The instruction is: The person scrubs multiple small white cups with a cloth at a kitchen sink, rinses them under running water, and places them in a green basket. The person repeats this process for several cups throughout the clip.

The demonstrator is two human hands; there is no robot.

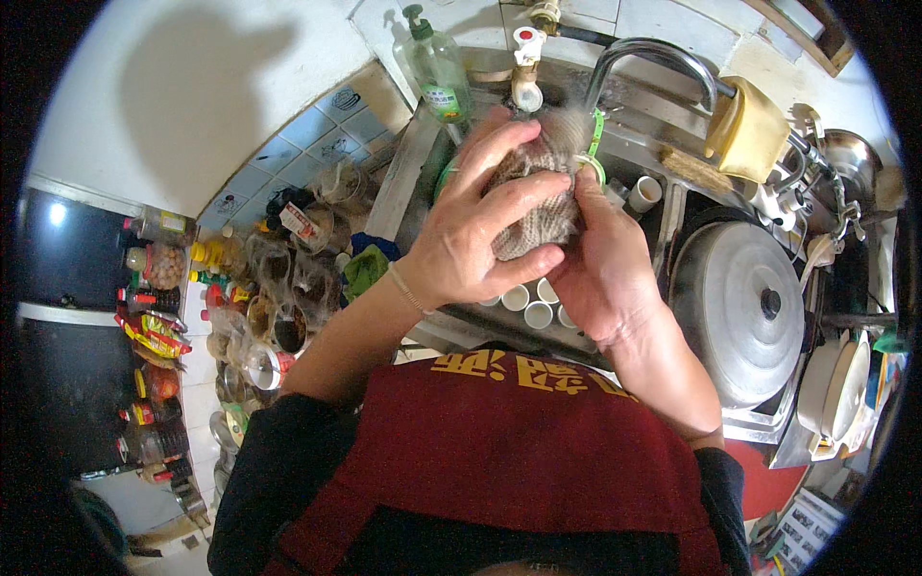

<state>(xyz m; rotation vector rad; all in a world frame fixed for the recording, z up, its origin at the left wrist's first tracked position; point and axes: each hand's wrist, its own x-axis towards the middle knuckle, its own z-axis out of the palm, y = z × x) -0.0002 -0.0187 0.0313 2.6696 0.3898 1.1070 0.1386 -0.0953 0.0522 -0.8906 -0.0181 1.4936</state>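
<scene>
Over the sink (pixel 461 322), both hands are pressed round a grey-brown knitted cloth (pixel 543 221). My left hand (pixel 451 235) lies across it from the left, its fingers bent over the top. From the right, my right hand (pixel 607 274) cups it, with the thumb up along its side. Whether something is wrapped inside the cloth is hidden. Several small white cups (pixel 538 315) stand in the sink below my hands. Another white cup (pixel 644 194) lies tilted at the right. Behind my hands, part of a green rim (pixel 594 144) shows; most of that thing is covered.
A curved metal faucet (pixel 663 50) arches above the sink, near a clear pump bottle (pixel 437 72). Yellow cloth (pixel 747 130) hangs at the right, over a brush-like bar (pixel 693 171). A large lidded pan (pixel 744 307) stands right; jars and bags (pixel 298 278) crowd the left.
</scene>
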